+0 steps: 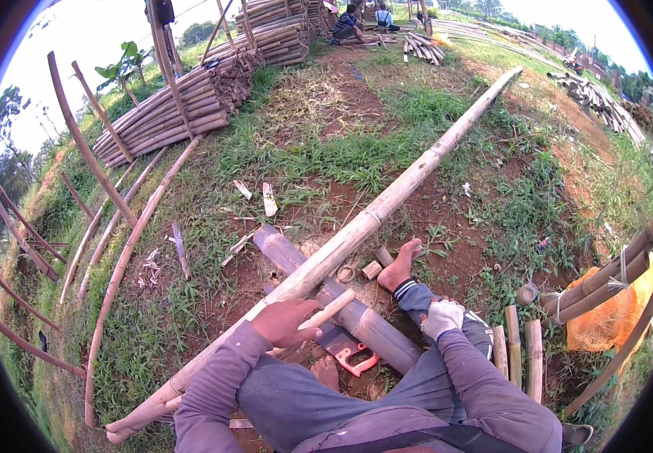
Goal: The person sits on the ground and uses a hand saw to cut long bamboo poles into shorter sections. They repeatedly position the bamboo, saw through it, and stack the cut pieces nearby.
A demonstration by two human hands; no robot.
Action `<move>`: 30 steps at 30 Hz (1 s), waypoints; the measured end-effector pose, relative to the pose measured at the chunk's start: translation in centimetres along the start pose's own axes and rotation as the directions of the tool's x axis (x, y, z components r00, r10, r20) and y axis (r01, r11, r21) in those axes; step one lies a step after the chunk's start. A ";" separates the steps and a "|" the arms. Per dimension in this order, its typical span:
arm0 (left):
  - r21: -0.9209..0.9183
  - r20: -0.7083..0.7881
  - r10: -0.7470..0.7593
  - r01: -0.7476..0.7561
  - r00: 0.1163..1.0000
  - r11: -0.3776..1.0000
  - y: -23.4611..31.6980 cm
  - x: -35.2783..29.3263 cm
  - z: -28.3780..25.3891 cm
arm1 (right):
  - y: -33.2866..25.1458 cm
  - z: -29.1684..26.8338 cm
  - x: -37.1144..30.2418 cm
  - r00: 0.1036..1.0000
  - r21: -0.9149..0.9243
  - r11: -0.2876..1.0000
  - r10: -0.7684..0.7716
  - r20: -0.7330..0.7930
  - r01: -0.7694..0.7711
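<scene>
My bare left hand [285, 321] is closed around a short pale wooden stick [334, 305], whose free end points to the upper right. Beside this hand runs a long bamboo pole [375, 213], lying slantwise across a thicker grey bamboo log [372, 326]. Between my legs a handsaw [357, 361] with an orange handle lies next to the log. My right hand [441, 317], in a whitish glove, is closed near my right knee; whatever it may hold is hidden. One bare foot [398, 266] rests past the log.
Short bamboo pieces [515, 347] stand at my right, near tied poles [602, 291] and an orange mesh sack [606, 321]. A big bamboo stack [183, 113] rises at the far left behind leaning poles [134, 241]. Two people [348, 24] sit far off.
</scene>
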State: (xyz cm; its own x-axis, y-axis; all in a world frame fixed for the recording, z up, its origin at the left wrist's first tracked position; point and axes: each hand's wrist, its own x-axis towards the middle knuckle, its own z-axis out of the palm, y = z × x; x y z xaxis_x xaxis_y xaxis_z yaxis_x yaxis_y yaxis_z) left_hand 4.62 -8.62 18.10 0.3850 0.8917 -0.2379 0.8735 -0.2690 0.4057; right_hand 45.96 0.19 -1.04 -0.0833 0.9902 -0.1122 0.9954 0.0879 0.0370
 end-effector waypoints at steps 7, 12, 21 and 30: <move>0.155 0.126 -0.067 0.048 0.990 0.987 -1.2 0.0 1.9 | 0.1 -0.6 0.3 1.000 0.016 1.000 0.006 0.026 -0.006; 0.185 0.140 -0.102 0.075 0.985 0.980 -1.0 -0.5 1.7 | 0.1 -0.4 0.4 1.000 0.004 1.000 -0.001 0.014 0.001; 0.032 0.183 -0.138 0.134 0.973 0.990 -0.8 -0.1 0.3 | 0.1 -0.5 0.2 1.000 -0.007 1.000 0.013 -0.023 -0.013; -0.413 -0.310 -0.494 0.353 0.812 0.840 -11.8 -8.8 15.6 | -0.3 -2.2 0.1 0.994 -0.009 1.000 0.012 0.110 -0.011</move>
State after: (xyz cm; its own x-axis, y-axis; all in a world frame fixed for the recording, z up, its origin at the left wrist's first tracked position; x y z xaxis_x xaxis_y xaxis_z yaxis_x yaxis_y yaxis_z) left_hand -4.47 -18.98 1.65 -0.2112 0.9701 -0.1198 0.7465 0.2392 0.6210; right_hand 45.54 0.50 1.14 -0.0660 0.9732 -0.2203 0.9958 0.0782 0.0471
